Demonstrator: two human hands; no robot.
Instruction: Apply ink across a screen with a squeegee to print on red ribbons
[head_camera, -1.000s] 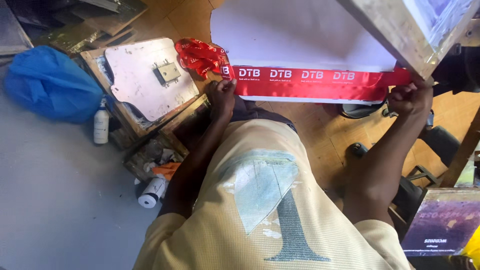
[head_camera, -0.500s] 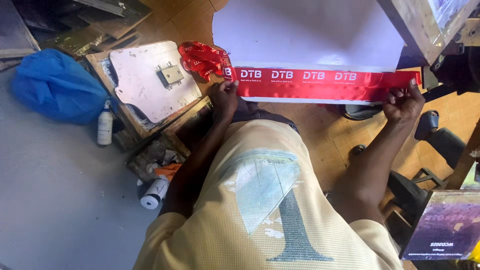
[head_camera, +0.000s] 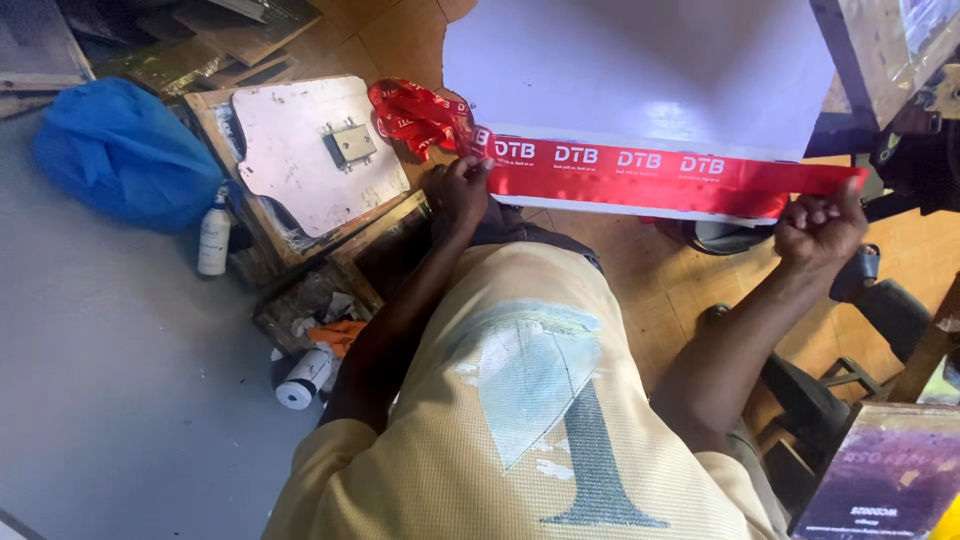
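A long red ribbon (head_camera: 650, 175) with white lettering lies stretched flat along the near edge of a white board (head_camera: 640, 70). My left hand (head_camera: 458, 192) pinches the ribbon at the board's left corner. Beyond that hand the spare ribbon lies bunched in a red heap (head_camera: 410, 115). My right hand (head_camera: 818, 225) is closed on the ribbon's right end and pulls it taut just past the board's right edge. My yellow shirt fills the lower middle of the view.
A wooden screen frame (head_camera: 885, 50) stands raised at top right. On the left lie a worn pale plate with a metal hinge (head_camera: 320, 150), a blue bag (head_camera: 125, 150), a small white bottle (head_camera: 214, 235), a tape roll (head_camera: 300, 380) and a box of scraps. Dark chair parts (head_camera: 870, 300) are at right.
The wooden frame has swung off the board toward the upper right, baring more white surface. Both hands keep hold of the ribbon, and my right hand has dropped slightly.
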